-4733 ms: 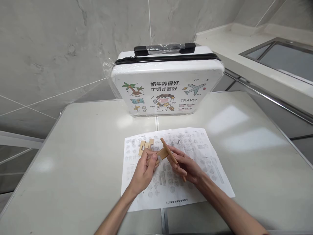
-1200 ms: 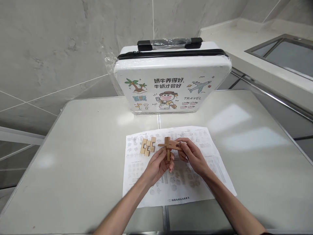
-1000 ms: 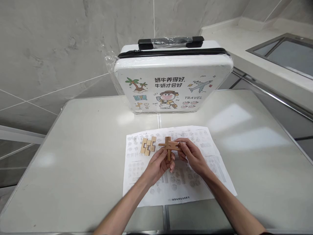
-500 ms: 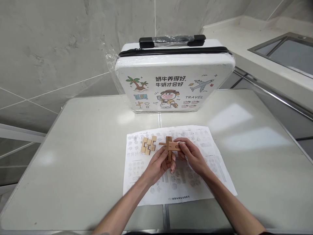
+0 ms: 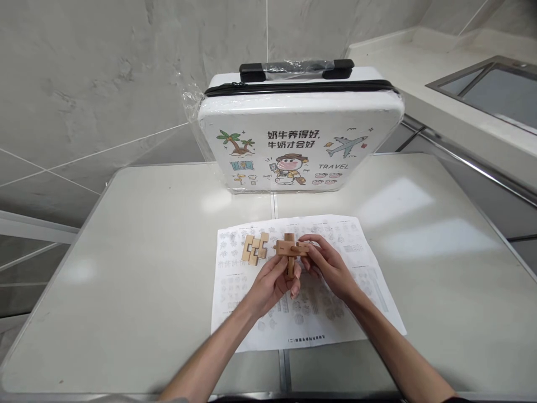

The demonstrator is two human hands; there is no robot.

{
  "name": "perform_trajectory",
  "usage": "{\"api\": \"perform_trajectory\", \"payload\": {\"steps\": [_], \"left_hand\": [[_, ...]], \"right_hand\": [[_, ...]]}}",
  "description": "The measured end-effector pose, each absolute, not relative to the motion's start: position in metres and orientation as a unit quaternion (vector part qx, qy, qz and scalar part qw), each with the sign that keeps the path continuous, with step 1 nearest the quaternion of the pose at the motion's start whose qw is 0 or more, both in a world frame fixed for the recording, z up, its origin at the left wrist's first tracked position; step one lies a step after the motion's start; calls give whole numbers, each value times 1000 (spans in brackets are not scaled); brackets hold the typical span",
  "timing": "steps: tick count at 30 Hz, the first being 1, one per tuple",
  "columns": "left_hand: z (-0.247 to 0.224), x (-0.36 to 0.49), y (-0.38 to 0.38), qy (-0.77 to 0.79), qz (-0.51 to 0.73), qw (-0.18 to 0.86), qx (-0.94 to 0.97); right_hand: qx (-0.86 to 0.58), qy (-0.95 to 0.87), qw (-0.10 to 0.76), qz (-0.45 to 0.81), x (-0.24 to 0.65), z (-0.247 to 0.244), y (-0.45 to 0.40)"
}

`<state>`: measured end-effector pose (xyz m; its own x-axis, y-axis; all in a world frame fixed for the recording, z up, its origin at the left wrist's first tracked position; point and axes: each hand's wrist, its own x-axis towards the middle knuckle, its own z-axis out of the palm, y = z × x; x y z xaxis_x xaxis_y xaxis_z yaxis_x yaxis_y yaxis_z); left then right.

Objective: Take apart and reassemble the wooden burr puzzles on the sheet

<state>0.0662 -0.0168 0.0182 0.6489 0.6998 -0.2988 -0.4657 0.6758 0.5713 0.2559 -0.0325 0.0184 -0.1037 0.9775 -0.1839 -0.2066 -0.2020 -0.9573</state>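
Observation:
A cross-shaped assembly of wooden puzzle pieces (image 5: pixel 287 247) is held up over a printed sheet (image 5: pixel 247 336). My left hand (image 5: pixel 272 281) grips it from below, thumb on its lower part, fingers closed around the upright piece. From the right, my right hand (image 5: pixel 327 261) pinches the end of a piece that lies across the assembly. Left of the assembly, several lighter wooden pieces (image 5: pixel 255 249) lie fitted together in a flat group on the sheet. The fingertips partly hide the joints between the held pieces.
A white suitcase (image 5: pixel 293 123) in clear plastic wrap stands upright at the back of the pale table (image 5: pixel 126 268). At the right is a counter (image 5: pixel 403 61) with a dark inset panel. A grey tiled wall rises behind.
The crosswise piece at my right fingertips has moved left over the assembly, covering more of the upright piece. My left hand has barely moved.

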Motion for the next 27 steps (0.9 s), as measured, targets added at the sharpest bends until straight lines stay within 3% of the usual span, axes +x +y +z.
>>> {"api": "perform_trajectory", "payload": {"steps": [27], "left_hand": [[28, 58, -15, 193, 204, 906, 315]], "right_hand": [[-410, -379, 422, 714, 261, 16, -30]]}}
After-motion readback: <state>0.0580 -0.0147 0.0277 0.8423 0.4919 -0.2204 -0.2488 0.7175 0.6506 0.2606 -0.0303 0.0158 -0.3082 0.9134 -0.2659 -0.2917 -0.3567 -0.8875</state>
